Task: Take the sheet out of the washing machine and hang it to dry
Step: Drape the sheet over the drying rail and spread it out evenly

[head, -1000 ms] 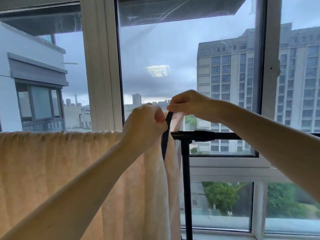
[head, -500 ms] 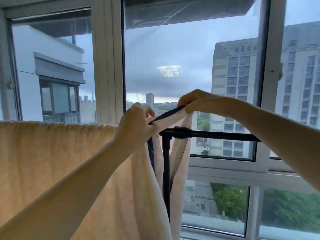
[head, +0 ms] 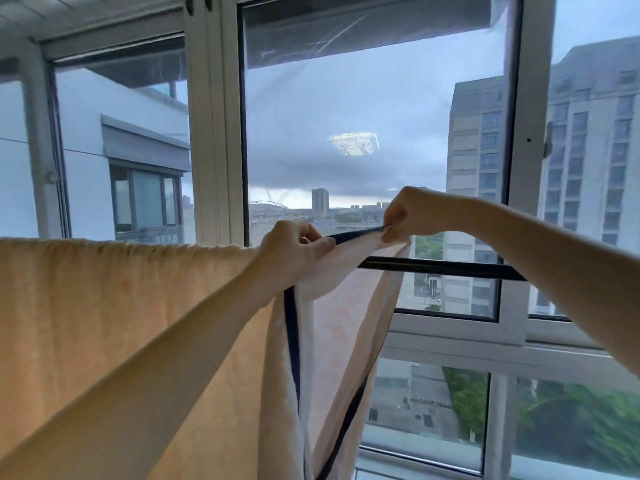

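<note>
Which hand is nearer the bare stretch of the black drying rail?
Right. The right hand pinches the sheet by its dark-trimmed edge just above the bare rail; the left hand grips that edge further left, where fabric covers the rail.

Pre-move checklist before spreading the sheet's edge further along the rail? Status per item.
1. Left hand grips the sheet at its edge: ok.
2. Right hand pinches the dark trim: ok.
3. That trim taut between the hands, above the rail: ok.
4. Bare rail to the right for spreading: ok up to the right forearm, which hides the rest.
5. Rest of the sheet draped at left, hanging flat: ok.
6. Bottom hem clear of the floor: cannot tell, out of frame.
</note>
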`<state>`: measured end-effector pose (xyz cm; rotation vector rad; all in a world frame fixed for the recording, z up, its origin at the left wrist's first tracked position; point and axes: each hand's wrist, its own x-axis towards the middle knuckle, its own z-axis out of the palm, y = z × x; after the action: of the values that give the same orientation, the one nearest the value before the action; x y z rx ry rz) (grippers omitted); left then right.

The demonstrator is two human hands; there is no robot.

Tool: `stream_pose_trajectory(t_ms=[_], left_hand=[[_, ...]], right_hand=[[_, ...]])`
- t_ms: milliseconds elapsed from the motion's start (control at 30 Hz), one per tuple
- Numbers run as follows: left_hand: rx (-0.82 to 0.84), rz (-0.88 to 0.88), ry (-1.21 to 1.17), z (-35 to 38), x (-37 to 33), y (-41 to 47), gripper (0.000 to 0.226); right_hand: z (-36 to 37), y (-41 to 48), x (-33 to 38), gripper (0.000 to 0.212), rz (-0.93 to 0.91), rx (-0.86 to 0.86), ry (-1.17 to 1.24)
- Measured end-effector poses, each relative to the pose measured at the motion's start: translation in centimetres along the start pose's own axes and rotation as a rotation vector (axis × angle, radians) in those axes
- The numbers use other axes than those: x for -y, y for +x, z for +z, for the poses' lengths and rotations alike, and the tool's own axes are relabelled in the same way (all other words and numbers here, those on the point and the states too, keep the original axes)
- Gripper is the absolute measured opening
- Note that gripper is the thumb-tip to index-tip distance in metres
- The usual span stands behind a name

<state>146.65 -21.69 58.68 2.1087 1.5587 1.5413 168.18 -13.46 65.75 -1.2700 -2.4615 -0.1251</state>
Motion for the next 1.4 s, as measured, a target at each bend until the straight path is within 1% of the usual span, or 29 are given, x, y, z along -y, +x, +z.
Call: stream_pose_trajectory(t_ms=[67,100,167,200,233,267,333,400,433,467,567,633,700,767,833,900,967,1033,1067,1100,1133,1200,1267,1333,1400], left_hand=[[0.051,0.014,0.009,1.1,-0.6,-0.6,0.019],[0.128,0.028,0.006,1.6,-0.9,-1.1,0.017],[0.340,0.055,-0.012,2.7,-1.4,-1.9,0.018],[0.409,0.068,-0.020,3.0,-1.5,-2.1,0.021],[0.421,0.089,-0.015,3.2,-1.5,-2.0,0.023],[0.373,0.120,0.010,3.3,-1.3,-1.8,0.023],[0.154,0.198,0.125,2.9,-0.4,-0.8,0.015],[-0.067,0.236,0.207,2.0,0.8,0.2,0.006],[-0.127,0.231,0.228,1.5,1.7,0.7,0.008],[-0.145,0.212,0.249,1.0,2.7,1.2,0.011],[-0.051,0.127,0.286,-0.3,5.4,2.3,0.014],[0.011,0.101,0.256,-1.0,6.7,2.7,0.015],[0.081,0.089,0.140,-1.8,7.4,2.7,0.013],[0.141,0.094,0.021,-2.3,7.9,2.5,0.017],[0.109,0.117,-0.040,-2.7,8.3,2.3,0.019],[0.022,0.130,-0.100,-2.7,8.4,2.3,0.015],[-0.026,0.116,-0.134,-2.6,8.2,2.7,0.009],[-0.051,0.115,-0.086,-2.2,7.5,3.2,0.005],[-0.066,0.125,-0.054,-1.7,7.0,3.4,0.004],[-0.082,0.140,-0.039,-1.1,6.5,3.7,0.003],[-0.098,0.153,-0.037,-0.4,5.8,3.8,0.005],[-0.122,0.166,-0.033,1.0,4.6,4.0,0.007],[-0.135,0.177,-0.037,2.4,3.4,4.1,0.005],[-0.124,0.204,-0.056,3.6,2.2,4.0,0.007],[-0.051,0.245,-0.045,4.9,1.2,3.8,0.010]], right_hand=[[-0.1,-0.9,-0.8,0.020,0.024,0.049,0.054],[-0.2,-1.4,-1.1,0.019,0.039,0.090,0.091],[-0.5,-2.6,-1.6,0.016,0.082,0.199,0.187],[-0.7,-3.1,-1.6,0.015,0.095,0.256,0.222],[-0.9,-3.6,-1.6,0.015,0.098,0.304,0.240],[-1.0,-3.9,-1.4,0.016,0.096,0.331,0.249],[-0.9,-4.1,-0.5,0.017,0.088,0.300,0.253],[-0.4,-3.7,0.7,0.017,0.060,0.193,0.224],[0.1,-3.4,1.3,0.017,0.034,0.138,0.204],[0.6,-3.1,2.0,0.017,0.003,0.087,0.177],[2.1,-1.9,4.1,0.021,-0.096,-0.043,0.046],[3.1,-0.9,5.2,0.021,-0.137,-0.103,0.019],[4.3,0.0,6.0,0.015,-0.164,-0.153,0.045],[5.6,0.4,6.3,0.013,-0.183,-0.217,0.016],[6.8,0.5,6.1,0.018,-0.209,-0.295,-0.040],[7.3,0.4,5.8,0.021,-0.207,-0.309,-0.039],[7.3,0.2,5.5,0.019,-0.192,-0.303,-0.012],[7.2,-0.5,5.2,0.008,-0.179,-0.314,0.022],[7.2,-0.9,5.1,0.008,-0.174,-0.321,0.039],[7.2,-1.4,5.0,0.018,-0.164,-0.319,0.048],[7.2,-1.8,4.8,0.021,-0.155,-0.315,0.047],[6.7,-2.3,4.4,0.015,-0.120,-0.350,0.030],[6.0,-2.8,3.5,0.014,-0.056,-0.397,-0.006],[5.3,-3.4,2.2,0.013,0.012,-0.405,-0.045],[5.0,-4.1,1.1,0.010,0.061,-0.393,-0.021]])
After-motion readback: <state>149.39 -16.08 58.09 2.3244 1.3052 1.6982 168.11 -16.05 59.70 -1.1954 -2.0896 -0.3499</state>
